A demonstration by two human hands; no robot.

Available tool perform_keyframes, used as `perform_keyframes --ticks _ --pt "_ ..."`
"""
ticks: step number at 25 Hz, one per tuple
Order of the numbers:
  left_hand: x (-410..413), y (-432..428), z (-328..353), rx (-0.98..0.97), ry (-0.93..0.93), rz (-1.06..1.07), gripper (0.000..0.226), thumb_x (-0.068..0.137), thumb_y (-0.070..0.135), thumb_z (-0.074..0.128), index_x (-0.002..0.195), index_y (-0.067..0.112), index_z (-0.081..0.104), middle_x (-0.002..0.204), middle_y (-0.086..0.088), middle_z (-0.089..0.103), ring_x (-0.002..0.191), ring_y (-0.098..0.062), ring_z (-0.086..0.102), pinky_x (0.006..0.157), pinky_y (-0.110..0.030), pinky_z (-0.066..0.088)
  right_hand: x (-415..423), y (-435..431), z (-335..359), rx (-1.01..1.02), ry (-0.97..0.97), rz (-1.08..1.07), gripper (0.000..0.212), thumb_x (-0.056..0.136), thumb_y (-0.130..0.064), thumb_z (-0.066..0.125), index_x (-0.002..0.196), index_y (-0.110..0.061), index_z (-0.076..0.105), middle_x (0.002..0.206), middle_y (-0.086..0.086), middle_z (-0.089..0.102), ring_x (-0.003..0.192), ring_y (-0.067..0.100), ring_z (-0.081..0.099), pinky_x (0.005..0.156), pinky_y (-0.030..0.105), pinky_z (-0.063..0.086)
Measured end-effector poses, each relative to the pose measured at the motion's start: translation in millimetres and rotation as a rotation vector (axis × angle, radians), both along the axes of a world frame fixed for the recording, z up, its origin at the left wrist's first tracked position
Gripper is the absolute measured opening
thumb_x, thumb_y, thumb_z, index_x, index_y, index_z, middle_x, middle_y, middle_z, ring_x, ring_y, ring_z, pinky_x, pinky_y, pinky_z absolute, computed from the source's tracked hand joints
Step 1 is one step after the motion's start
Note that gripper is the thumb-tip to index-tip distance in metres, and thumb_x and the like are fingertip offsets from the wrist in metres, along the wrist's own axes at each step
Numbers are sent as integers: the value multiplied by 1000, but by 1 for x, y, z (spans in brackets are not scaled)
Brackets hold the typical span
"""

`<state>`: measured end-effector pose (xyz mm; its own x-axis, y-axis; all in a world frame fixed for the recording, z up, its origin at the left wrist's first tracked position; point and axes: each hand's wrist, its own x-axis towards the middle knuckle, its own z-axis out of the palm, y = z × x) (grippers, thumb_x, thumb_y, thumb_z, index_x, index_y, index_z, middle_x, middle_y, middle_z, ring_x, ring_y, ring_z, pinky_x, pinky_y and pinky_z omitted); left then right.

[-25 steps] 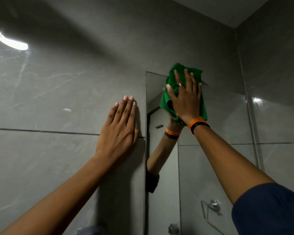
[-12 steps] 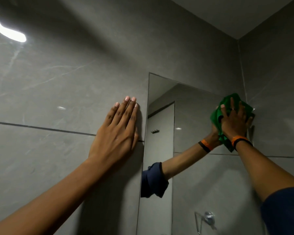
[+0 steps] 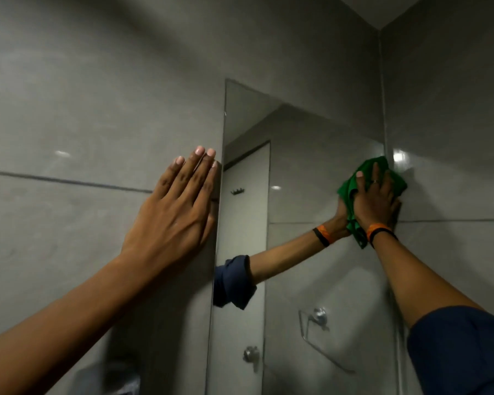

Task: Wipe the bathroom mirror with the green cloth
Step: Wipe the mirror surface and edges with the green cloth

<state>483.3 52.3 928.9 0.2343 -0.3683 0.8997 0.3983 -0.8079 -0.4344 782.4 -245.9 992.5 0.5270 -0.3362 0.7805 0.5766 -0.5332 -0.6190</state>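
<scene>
A tall frameless mirror (image 3: 297, 172) is fixed to the grey tiled wall and reaches the room's right corner. My right hand (image 3: 375, 202) presses a crumpled green cloth (image 3: 364, 172) flat against the mirror's right edge, about a third of the way down; an orange and black band circles that wrist. The glass reflects this arm and its rolled blue sleeve. My left hand (image 3: 177, 212) lies flat on the wall tile, fingers together, its fingertips beside the mirror's left edge, holding nothing.
The grey side wall (image 3: 445, 138) meets the mirror in a corner right next to the cloth. In the mirror I see a reflected chrome towel ring (image 3: 317, 317), a door and a hook rack. The ceiling (image 3: 368, 7) is close above.
My right hand swept the cloth from the mirror's upper left across to its right edge, then slid slightly down along it. My left hand stayed on the wall.
</scene>
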Motion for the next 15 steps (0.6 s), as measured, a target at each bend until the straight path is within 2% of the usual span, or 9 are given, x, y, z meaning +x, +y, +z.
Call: perform_keyframes --ticks 4,9,15 --pt "-3 -8 -45 48 163 17 74 99 41 22 158 -3 11 167 -25 6 156 -37 4 128 -48 4 -12 3 -110 33 117 11 61 109 -52 29 165 -32 13 176 5 10 163 26 8 130 62 1" --pt "-7 -7 -58 44 186 -9 73 101 38 20 157 -5 6 167 -27 2 157 -36 -1 128 -51 6 -19 7 -236 146 267 11 61 109 -51 29 165 -33 12 176 2 10 163 23 10 130 61 2" --pt "-5 -6 -62 17 192 -29 73 102 41 15 158 -4 1 167 -26 -4 157 -35 -6 128 -52 6 -28 12 -322 235 387 19 61 109 -51 27 165 -33 8 176 4 8 163 26 10 129 62 3"
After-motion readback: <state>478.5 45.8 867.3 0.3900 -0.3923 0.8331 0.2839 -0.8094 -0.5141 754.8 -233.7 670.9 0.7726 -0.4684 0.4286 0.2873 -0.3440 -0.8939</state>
